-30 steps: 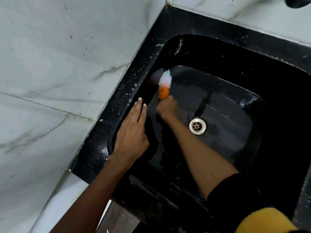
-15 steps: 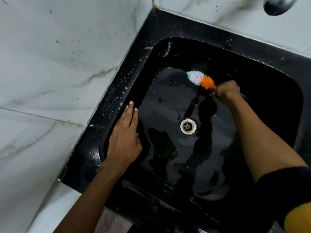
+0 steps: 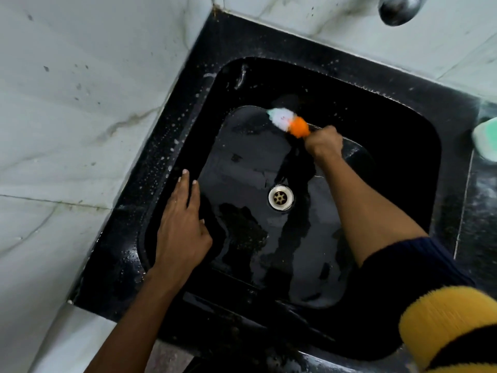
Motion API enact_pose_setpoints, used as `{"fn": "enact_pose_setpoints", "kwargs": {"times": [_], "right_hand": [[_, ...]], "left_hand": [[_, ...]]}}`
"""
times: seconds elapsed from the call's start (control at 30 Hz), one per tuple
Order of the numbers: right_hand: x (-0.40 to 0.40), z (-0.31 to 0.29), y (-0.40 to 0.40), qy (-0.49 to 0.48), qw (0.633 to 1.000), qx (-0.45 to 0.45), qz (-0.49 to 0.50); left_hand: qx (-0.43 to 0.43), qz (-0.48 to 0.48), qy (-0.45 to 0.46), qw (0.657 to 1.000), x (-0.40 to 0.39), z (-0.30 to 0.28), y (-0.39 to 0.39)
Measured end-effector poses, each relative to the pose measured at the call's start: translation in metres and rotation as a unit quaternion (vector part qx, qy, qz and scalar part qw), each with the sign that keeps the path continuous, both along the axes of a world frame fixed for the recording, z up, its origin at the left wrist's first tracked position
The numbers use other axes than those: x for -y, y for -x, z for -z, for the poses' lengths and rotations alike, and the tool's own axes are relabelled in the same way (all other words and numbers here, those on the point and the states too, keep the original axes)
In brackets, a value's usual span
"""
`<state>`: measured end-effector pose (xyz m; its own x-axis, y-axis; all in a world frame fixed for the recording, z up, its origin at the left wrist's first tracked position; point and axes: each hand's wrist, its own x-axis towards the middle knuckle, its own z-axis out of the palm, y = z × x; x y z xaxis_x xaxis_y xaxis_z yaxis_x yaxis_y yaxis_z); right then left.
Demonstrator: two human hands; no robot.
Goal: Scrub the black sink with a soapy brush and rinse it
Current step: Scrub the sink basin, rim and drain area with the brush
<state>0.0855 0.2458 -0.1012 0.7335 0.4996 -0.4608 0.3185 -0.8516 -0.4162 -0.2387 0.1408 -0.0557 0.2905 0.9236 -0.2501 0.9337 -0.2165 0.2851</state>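
sink: black sink (image 3: 322,76) set in a corner of marble wall (image 3: 80,103); basin floor wet and glossy, soap flecks along the left rim
drain: drain (image 3: 280,197) mid-floor, uncovered
brush: brush (image 3: 289,122) at the far edge of the basin floor, white-and-orange bristle head blurred, tip toward far-left; handle hidden in the fist
right hand: right hand (image 3: 322,142) fisted round the brush handle, just right of the bristles, forearm reaching in from near-right
left hand: left hand (image 3: 183,227) flat on the left rim, fingers straight and together, thumb over the inner edge, holding nothing; bracing, I judge
key relation: brush long axis runs from the right hand out to far-left; bristles lie beyond and left of the fist, far side of the drain; right hand is the one on it, left hand well apart
tap: tap (image 3: 398,8) top right, no water seen running
other: pale green thing (image 3: 485,138) on the right rim, cut off, can't tell what
step: scrubbing, rinse not yet begun; near-floor and right wall likely left to do
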Motion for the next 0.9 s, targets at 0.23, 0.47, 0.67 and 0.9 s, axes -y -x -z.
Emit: {"fn": "enact_pose_setpoints", "kwargs": {"times": [0.23,0.47,0.67,0.9], "right_hand": [[0.076,0.008,-0.035,0.06,0.988,0.113,0.082],[0.005,-0.007,0.007,0.025,0.992,0.071,-0.098],[0.072,0.003,-0.037,0.027,0.987,-0.011,0.161],[0.133,0.021,-0.03,0.021,0.971,0.011,0.236]], "left_hand": [[0.028,0.0,0.005,1.0,-0.004,-0.001,0.003],[0.022,0.005,-0.008,1.0,-0.003,0.006,0.005],[0.023,-0.005,0.0,1.0,-0.001,0.003,0.002],[0.03,0.006,0.007,1.0,-0.002,0.004,0.002]]}}
